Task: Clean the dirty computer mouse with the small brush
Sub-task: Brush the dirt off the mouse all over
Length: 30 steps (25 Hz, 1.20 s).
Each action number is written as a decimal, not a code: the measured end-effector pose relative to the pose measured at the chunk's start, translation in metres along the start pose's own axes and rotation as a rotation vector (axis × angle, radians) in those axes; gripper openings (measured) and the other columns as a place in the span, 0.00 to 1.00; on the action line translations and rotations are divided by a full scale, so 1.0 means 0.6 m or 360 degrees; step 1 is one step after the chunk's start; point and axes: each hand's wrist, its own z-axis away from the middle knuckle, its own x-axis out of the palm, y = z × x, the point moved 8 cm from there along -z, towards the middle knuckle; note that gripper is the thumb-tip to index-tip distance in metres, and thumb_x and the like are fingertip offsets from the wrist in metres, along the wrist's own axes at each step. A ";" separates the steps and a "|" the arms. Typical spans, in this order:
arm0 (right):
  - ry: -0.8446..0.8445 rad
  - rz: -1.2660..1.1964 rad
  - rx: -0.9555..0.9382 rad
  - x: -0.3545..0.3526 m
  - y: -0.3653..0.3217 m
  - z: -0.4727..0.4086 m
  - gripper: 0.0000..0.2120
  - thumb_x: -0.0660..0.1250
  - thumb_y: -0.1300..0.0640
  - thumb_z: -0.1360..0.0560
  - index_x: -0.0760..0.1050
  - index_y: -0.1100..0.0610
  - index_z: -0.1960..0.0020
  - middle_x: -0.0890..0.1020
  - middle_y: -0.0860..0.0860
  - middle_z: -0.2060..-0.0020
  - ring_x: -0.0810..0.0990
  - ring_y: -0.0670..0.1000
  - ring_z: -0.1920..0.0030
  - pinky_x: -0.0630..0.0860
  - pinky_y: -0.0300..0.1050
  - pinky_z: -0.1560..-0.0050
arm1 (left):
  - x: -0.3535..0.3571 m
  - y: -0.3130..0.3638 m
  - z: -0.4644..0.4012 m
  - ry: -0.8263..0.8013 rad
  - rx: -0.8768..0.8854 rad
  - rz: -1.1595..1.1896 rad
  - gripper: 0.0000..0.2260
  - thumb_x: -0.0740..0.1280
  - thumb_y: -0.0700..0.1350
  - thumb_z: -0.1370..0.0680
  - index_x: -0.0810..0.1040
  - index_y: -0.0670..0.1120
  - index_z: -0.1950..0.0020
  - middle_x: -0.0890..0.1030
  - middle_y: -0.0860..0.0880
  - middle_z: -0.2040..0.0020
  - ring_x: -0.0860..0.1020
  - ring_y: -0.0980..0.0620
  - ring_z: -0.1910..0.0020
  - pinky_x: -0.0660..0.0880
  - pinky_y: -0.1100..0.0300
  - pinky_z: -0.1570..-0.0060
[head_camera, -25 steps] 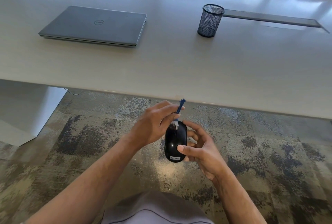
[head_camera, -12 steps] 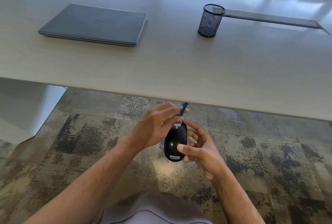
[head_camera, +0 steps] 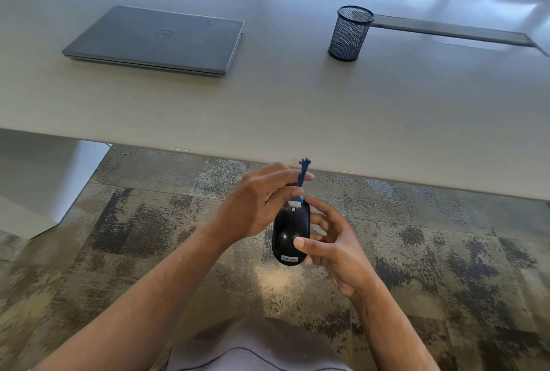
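A glossy black computer mouse (head_camera: 290, 230) with a white label at its near end is held above my lap, below the table's front edge. My right hand (head_camera: 333, 247) cradles it from the right, thumb pressed on its top. My left hand (head_camera: 256, 207) pinches a small brush with a blue handle (head_camera: 302, 175). The brush stands nearly upright, its white bristles touching the mouse's far end by the scroll wheel. The mouse's underside is hidden.
A pale table (head_camera: 327, 108) spans the upper view, carrying a shut grey laptop (head_camera: 157, 40) at left and a black mesh pen cup (head_camera: 351, 32) at right. A dark cable slot (head_camera: 452, 31) runs behind the cup. Patterned carpet (head_camera: 148, 221) lies below.
The brush handle has tipped a little more upright and shifted slightly over the mouse's far end. Both hands and the mouse stay almost where they were.
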 end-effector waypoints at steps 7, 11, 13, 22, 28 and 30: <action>0.0007 -0.0051 -0.0020 -0.005 -0.002 0.002 0.38 0.83 0.61 0.40 0.78 0.44 0.33 0.83 0.55 0.40 0.86 0.66 0.47 0.77 0.74 0.49 | -0.008 -0.014 0.001 -0.0028 -0.0046 -0.0074 0.12 0.67 0.37 0.21 0.80 0.41 0.38 0.82 0.45 0.49 0.82 0.48 0.55 0.80 0.51 0.54; -0.0006 -0.0052 0.0008 -0.001 -0.001 0.002 0.38 0.84 0.59 0.41 0.78 0.43 0.33 0.83 0.55 0.39 0.86 0.65 0.47 0.83 0.57 0.57 | -0.009 0.001 -0.004 0.0032 0.0026 -0.0053 0.13 0.67 0.39 0.20 0.79 0.41 0.37 0.82 0.45 0.48 0.82 0.49 0.55 0.80 0.53 0.54; -0.0013 -0.0046 0.0006 0.001 -0.001 0.001 0.38 0.84 0.59 0.40 0.77 0.43 0.33 0.83 0.54 0.40 0.86 0.66 0.47 0.83 0.55 0.58 | 0.005 0.012 -0.003 0.0012 0.0076 -0.0019 0.13 0.66 0.39 0.20 0.79 0.41 0.36 0.82 0.46 0.47 0.82 0.50 0.52 0.80 0.53 0.52; -0.0002 -0.0028 0.0007 0.000 0.003 0.005 0.37 0.83 0.61 0.41 0.79 0.43 0.34 0.84 0.53 0.41 0.86 0.65 0.46 0.83 0.63 0.55 | 0.011 -0.023 0.004 -0.0046 -0.0033 0.0008 0.13 0.67 0.36 0.20 0.80 0.42 0.37 0.80 0.48 0.48 0.82 0.52 0.53 0.81 0.50 0.56; 0.0008 -0.0013 0.0007 0.002 0.002 0.005 0.37 0.83 0.60 0.42 0.79 0.42 0.35 0.85 0.53 0.41 0.85 0.65 0.45 0.81 0.65 0.51 | 0.001 -0.014 0.002 0.0056 0.0001 -0.0008 0.14 0.68 0.35 0.21 0.79 0.42 0.36 0.82 0.45 0.48 0.82 0.46 0.53 0.81 0.50 0.55; -0.0010 -0.0028 0.0012 0.003 0.002 0.005 0.38 0.83 0.60 0.41 0.78 0.42 0.34 0.85 0.53 0.41 0.86 0.66 0.46 0.82 0.62 0.54 | 0.005 -0.007 0.001 0.0049 0.0016 -0.0001 0.14 0.68 0.36 0.21 0.79 0.42 0.36 0.82 0.46 0.48 0.82 0.46 0.54 0.80 0.50 0.55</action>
